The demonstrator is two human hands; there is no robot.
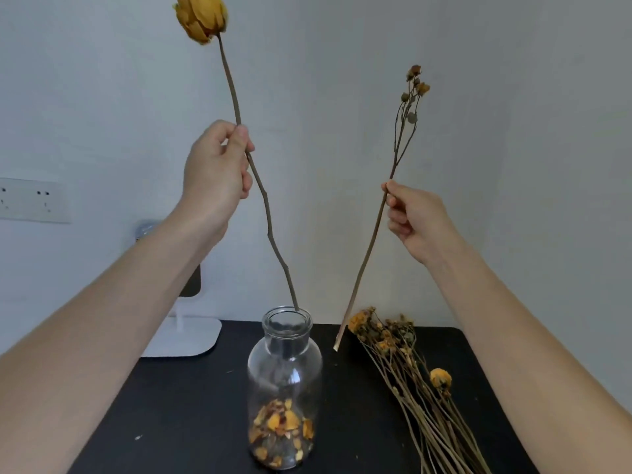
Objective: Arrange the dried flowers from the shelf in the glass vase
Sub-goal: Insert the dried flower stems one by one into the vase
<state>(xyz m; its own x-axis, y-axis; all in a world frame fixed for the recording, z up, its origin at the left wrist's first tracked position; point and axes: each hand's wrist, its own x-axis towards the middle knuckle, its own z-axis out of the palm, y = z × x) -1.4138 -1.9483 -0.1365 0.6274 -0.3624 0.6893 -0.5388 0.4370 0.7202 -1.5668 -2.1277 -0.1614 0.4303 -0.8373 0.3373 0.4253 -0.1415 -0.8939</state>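
Dried yellow rose (201, 17) is being held high at the left, just right of a wall socket (32, 200) on the pale wall. Its long crooked stem is being pinched in its upper part by the left hand (215, 172), with the thumb pressed to the stem and the other fingers curled round it. Behind that forearm, a white stand (191, 336) is being borne by the rear left corner of the black table (171, 422). The stem is being slanted down and rightward, and its lower tip is being held at the rear of the rim of the glass vase (285, 388). Whether the tip is inside the mouth cannot be told. The vase is being shown upright at the middle of the table, touched by neither hand, and loose orange petals (280, 425) are being held in its bottom. Right of the vase, a thin sprig (423, 87) with small dried buds is being pinched at mid-stem between thumb and forefinger of the right hand (415, 217), the remaining fingers being curled in. Its cut end is being hung just beside the vase's neck, apart from the glass. Below it, a bundle of dried flowers (410, 378) is being borne by the right half of the table, heads toward the rear edge, its stems being cut off by the frame toward the front right corner.
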